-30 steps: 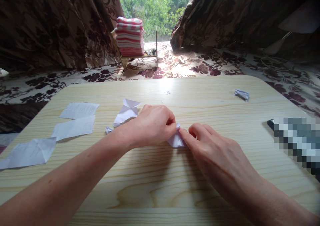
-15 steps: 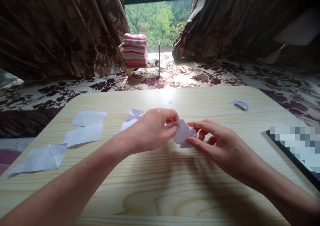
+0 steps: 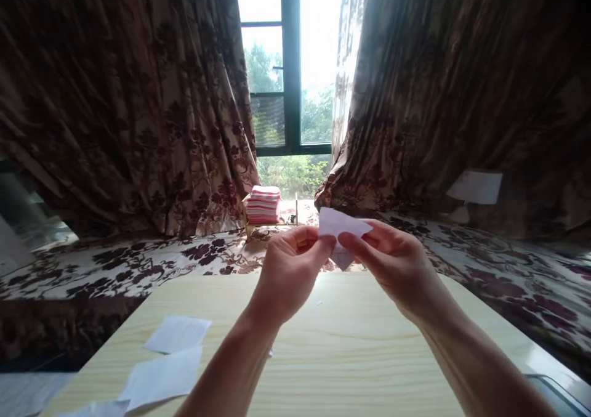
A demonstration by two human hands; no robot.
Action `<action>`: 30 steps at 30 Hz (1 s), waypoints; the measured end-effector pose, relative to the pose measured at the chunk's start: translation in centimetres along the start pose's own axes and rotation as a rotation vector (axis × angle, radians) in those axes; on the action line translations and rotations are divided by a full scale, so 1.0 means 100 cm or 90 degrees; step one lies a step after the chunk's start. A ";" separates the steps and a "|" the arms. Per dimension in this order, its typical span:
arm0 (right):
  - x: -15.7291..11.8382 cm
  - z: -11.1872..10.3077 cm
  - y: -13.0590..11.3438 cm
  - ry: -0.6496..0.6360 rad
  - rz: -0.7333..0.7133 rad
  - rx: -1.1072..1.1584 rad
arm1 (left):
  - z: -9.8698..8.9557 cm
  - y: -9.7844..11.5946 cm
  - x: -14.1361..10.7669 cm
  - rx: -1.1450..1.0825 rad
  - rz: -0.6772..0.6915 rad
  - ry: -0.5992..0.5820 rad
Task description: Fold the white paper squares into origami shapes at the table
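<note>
A small folded white paper [image 3: 341, 223] is held up above the far edge of the wooden table [image 3: 369, 343]. My left hand [image 3: 293, 269] pinches its left side between thumb and fingers. On its right side my right hand [image 3: 392, 260] grips it the same way, thumb in front. The two thumbs are close together at the paper's middle, and a pointed tip shows below them. Loose white sheets lie at the table's left: one farther back [image 3: 178, 334], one nearer [image 3: 161, 377], and one partly cut off by the bottom edge [image 3: 99, 409].
Beyond the table, a stack of pink and white cloths [image 3: 263, 205] sits on a small wooden rack by the window. A white lamp [image 3: 475, 187] stands at the right. A dark-edged flat object [image 3: 558, 395] is at the lower right. Patterned curtains hang on both sides.
The view has tilted up, showing more window. Both hands have raised the paper from low over the table and now pinch it from both sides; its shape now looks more triangular.
</note>
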State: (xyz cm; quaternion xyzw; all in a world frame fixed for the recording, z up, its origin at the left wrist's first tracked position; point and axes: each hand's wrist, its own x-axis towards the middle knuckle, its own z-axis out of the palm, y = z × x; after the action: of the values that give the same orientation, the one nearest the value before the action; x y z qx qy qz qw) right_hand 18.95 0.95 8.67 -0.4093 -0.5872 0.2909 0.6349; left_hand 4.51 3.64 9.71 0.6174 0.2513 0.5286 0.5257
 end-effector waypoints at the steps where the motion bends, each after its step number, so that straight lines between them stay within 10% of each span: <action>1: 0.001 -0.003 -0.001 0.005 -0.015 -0.004 | -0.001 0.002 -0.001 -0.002 -0.005 -0.019; 9: -0.006 -0.012 -0.002 0.050 -0.019 -0.045 | 0.007 0.002 -0.012 -0.089 -0.048 -0.137; 23: 0.001 -0.037 0.002 0.219 -0.029 -0.089 | 0.007 0.000 -0.009 -0.029 -0.100 -0.077; 30: -0.004 -0.034 -0.011 -0.004 -0.037 -0.180 | 0.001 -0.005 -0.013 0.001 -0.124 -0.092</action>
State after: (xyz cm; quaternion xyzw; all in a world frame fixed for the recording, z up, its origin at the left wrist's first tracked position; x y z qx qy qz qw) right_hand 22.10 -0.56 9.49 -0.4766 -0.6360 0.1884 0.5770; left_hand 4.33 2.66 8.78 0.6266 0.2720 0.4289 0.5911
